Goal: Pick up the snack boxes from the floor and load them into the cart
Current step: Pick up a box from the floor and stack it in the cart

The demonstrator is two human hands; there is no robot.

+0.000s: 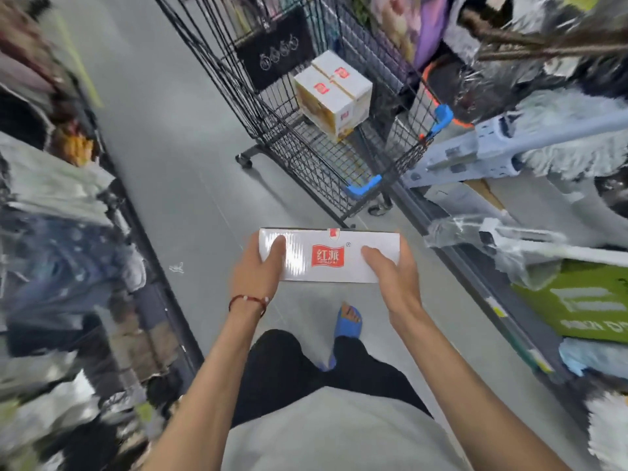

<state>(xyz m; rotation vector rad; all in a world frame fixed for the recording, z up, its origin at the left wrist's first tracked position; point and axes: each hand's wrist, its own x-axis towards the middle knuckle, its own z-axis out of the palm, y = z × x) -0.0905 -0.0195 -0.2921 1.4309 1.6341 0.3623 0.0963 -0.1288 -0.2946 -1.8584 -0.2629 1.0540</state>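
Your left hand and right hand are clamped on the two ends of a flat white glossy cardboard snack box with a red logo, thumbs on top, carried level above the grey floor. This looks like the carry step. Next, lift it over the near rim of the black wire cart with blue corner guards just ahead, beside the taped white carton inside at the far right.

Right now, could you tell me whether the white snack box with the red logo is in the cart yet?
Not yet. The snack box is outside the cart, gripped by left hand and right hand.
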